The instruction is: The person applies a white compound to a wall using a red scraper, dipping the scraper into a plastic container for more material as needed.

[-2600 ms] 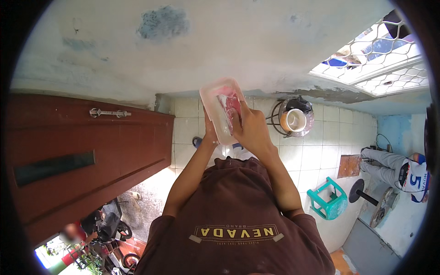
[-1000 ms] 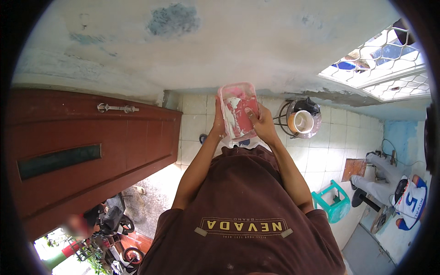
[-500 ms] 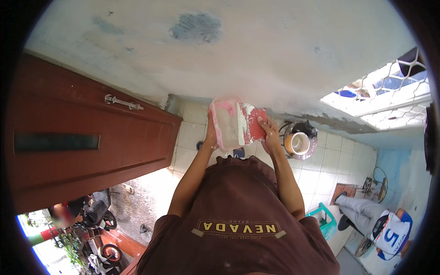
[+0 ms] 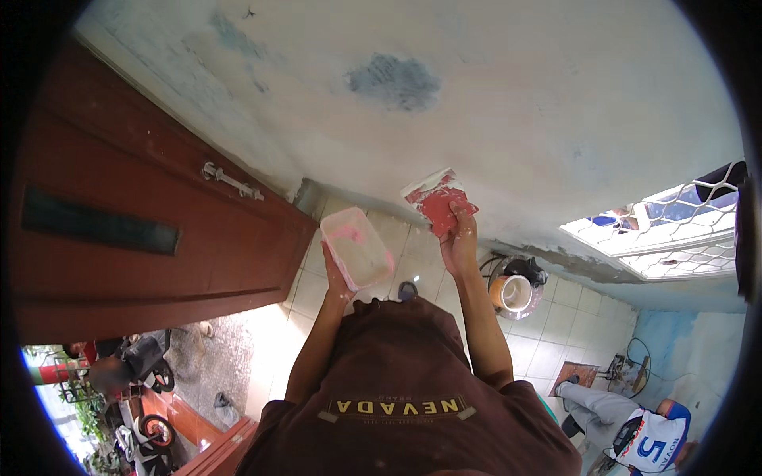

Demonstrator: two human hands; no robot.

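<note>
- A red-brown door (image 4: 103,274), a narrow dark panel (image 4: 99,222) set in it, a pale bolt (image 4: 232,182) by its far edge.
- On the tiled floor (image 4: 559,317), near its far edge, a round stand (image 4: 539,298) bearing an orange-and-white container (image 4: 512,294) beside something black (image 4: 530,271).
- Toward the floor's right end, a brown board (image 4: 575,373) and a person in grey trousers (image 4: 601,414).
- A window with white grille (image 4: 675,210).
- Motorbikes (image 4: 143,440) beyond the doorway.

Pale rectangular tub (image 4: 365,258), pink patch inside, tilted in the left hand (image 4: 338,275), flat red scraper (image 4: 444,209), white paste along its upper edge, gripped in the right hand (image 4: 461,247).
</note>
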